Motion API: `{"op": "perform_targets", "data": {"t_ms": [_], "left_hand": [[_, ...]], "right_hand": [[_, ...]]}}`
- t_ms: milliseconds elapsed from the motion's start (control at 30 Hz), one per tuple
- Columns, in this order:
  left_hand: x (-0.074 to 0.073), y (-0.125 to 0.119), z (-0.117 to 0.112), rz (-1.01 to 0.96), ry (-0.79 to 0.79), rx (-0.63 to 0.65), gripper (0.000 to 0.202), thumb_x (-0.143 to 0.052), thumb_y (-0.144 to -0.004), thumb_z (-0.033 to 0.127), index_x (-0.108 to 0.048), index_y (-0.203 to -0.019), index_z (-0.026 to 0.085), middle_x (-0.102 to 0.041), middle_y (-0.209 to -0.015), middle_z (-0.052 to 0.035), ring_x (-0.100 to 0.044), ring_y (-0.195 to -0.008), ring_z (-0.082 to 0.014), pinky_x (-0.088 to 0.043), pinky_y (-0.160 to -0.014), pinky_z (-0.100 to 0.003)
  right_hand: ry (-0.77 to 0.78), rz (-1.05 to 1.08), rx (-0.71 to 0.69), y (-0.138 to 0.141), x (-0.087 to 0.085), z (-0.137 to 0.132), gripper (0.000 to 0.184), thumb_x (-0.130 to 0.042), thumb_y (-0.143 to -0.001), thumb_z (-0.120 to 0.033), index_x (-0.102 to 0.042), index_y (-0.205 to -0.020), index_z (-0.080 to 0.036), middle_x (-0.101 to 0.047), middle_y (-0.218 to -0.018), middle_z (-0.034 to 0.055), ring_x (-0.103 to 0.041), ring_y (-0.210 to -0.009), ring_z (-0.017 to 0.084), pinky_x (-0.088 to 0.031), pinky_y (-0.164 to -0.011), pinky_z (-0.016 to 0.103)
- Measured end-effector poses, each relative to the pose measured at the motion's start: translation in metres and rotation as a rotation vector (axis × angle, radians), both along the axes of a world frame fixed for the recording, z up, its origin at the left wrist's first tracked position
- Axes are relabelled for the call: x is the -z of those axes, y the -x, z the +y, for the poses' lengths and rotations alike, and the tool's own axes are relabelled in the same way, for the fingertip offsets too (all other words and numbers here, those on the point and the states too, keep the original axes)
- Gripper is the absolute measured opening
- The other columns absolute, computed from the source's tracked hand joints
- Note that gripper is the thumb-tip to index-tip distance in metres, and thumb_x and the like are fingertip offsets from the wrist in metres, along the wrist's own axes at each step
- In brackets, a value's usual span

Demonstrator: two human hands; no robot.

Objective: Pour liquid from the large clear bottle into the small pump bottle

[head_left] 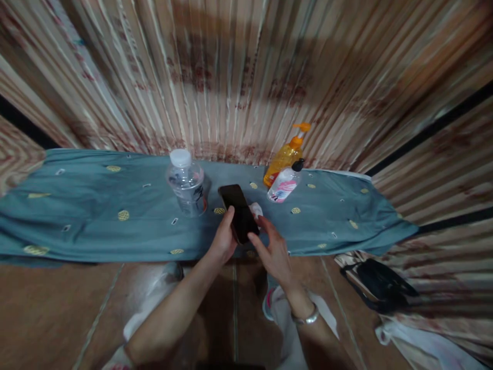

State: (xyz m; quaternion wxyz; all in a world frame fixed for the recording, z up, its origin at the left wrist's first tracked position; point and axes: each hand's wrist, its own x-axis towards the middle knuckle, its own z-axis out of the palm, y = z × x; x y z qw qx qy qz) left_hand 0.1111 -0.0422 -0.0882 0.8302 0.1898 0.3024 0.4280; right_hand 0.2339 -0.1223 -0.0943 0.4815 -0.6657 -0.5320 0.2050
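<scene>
A dark smartphone is held over the cloth-covered table, its black face up. My left hand grips its lower left edge, thumb on the near side of the screen. At its lower right corner is the thumb of my right hand. The bent fingers of that hand close on a small white crumpled tissue, partly hidden beside the phone. A clear plastic bottle with a white cap stands left of the phone. To the right are an orange pump bottle and a clear pump bottle with a black top.
A teal cloth with yellow pineapple prints covers the narrow table. Pleated curtains hang behind it, and dark bars run at the sides. On the tiled floor at right lies a black bag near a white cloth.
</scene>
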Motion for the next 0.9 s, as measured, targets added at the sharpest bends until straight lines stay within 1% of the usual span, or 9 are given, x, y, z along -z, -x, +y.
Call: {"op": "perform_targets", "data": {"t_ms": [100, 167, 367, 467, 533, 633, 733, 833, 900], "left_hand": [[-0.004, 0.008, 0.003, 0.007, 0.067, 0.051, 0.049, -0.052, -0.102, 0.051, -0.076, -0.115, 0.011, -0.083, -0.102, -0.0135, -0.079, -0.104, -0.0305, -0.062, -0.097, -0.043], [-0.005, 0.012, 0.003, -0.014, 0.088, 0.073, 0.051, -0.051, -0.102, 0.053, -0.075, -0.118, 0.011, -0.083, -0.105, -0.0134, -0.080, -0.098, -0.0289, -0.064, -0.090, -0.040], [-0.001, 0.009, -0.001, -0.019, 0.092, 0.143, 0.062, -0.046, -0.102, 0.062, -0.076, -0.114, 0.010, -0.083, -0.100, -0.0143, -0.080, -0.085, -0.0248, -0.064, -0.079, -0.033], [-0.002, 0.003, 0.001, -0.007, 0.084, 0.158, 0.061, -0.043, -0.104, 0.060, -0.077, -0.111, 0.010, -0.083, -0.093, -0.0133, -0.079, -0.080, -0.0233, -0.063, -0.077, -0.031], [-0.003, 0.001, 0.004, -0.003, 0.091, 0.154, 0.061, -0.042, -0.104, 0.059, -0.078, -0.110, 0.010, -0.083, -0.090, -0.0133, -0.079, -0.080, -0.0234, -0.063, -0.080, -0.032], [-0.005, -0.002, 0.010, 0.005, 0.103, 0.135, 0.064, -0.041, -0.104, 0.060, -0.077, -0.113, 0.008, -0.083, -0.088, -0.0140, -0.080, -0.083, -0.0259, -0.063, -0.082, -0.034], [-0.007, -0.006, 0.013, 0.014, 0.115, 0.104, 0.065, -0.042, -0.103, 0.062, -0.076, -0.120, 0.010, -0.083, -0.092, -0.0132, -0.080, -0.090, -0.0295, -0.064, -0.087, -0.040], [-0.007, -0.010, 0.016, 0.037, 0.115, 0.053, 0.064, -0.040, -0.103, 0.062, -0.076, -0.121, 0.012, -0.083, -0.095, -0.0124, -0.080, -0.097, -0.0308, -0.063, -0.093, -0.042], [-0.004, -0.011, 0.017, 0.057, 0.076, 0.024, 0.067, -0.041, -0.102, 0.065, -0.078, -0.114, 0.009, -0.083, -0.093, -0.0138, -0.080, -0.095, -0.0306, -0.063, -0.093, -0.041]], "right_hand": [[-0.017, 0.047, 0.120, -0.018, 0.000, 0.008, 0.042, -0.052, -0.097, -0.051, -0.074, -0.118, -0.021, -0.081, -0.110, 0.0122, -0.075, -0.096, 0.027, -0.059, -0.091, 0.043], [0.016, 0.115, 0.117, -0.029, 0.001, 0.014, 0.036, -0.055, -0.093, -0.048, -0.077, -0.101, -0.021, -0.078, -0.081, 0.0058, -0.068, -0.069, 0.022, -0.056, -0.072, 0.037], [0.000, 0.320, 0.072, -0.033, 0.006, 0.020, 0.033, -0.071, -0.081, -0.052, -0.069, -0.065, -0.023, -0.055, -0.052, -0.0048, -0.049, -0.054, 0.013, -0.041, -0.056, 0.028], [-0.017, 0.495, 0.111, -0.025, 0.008, 0.021, 0.031, -0.077, -0.077, -0.054, -0.073, -0.074, -0.023, -0.066, -0.062, -0.0027, -0.056, -0.059, 0.014, -0.047, -0.060, 0.028], [-0.039, 0.677, 0.125, -0.021, 0.008, 0.023, 0.034, -0.081, -0.075, -0.054, -0.077, -0.092, -0.024, -0.077, -0.084, 0.0013, -0.067, -0.074, 0.017, -0.055, -0.071, 0.031], [-0.007, 0.903, 0.074, -0.016, 0.008, 0.027, 0.044, -0.081, -0.077, -0.059, -0.076, -0.107, -0.027, -0.080, -0.106, 0.0032, -0.073, -0.096, 0.021, -0.060, -0.082, 0.035], [0.080, 1.000, -0.004, -0.008, 0.008, 0.030, 0.044, -0.078, -0.080, -0.060, -0.076, -0.108, -0.027, -0.079, -0.110, 0.0021, -0.072, -0.107, 0.023, -0.061, -0.089, 0.037], [0.123, 1.021, -0.050, 0.000, 0.007, 0.033, 0.037, -0.082, -0.075, -0.047, -0.073, -0.106, -0.028, -0.077, -0.113, -0.0010, -0.068, -0.118, 0.024, -0.058, -0.101, 0.038], [0.140, 1.012, -0.111, 0.003, 0.004, 0.033, 0.036, -0.081, -0.072, -0.037, -0.072, -0.105, -0.029, -0.076, -0.110, -0.0027, -0.068, -0.116, 0.024, -0.058, -0.102, 0.037]]}}
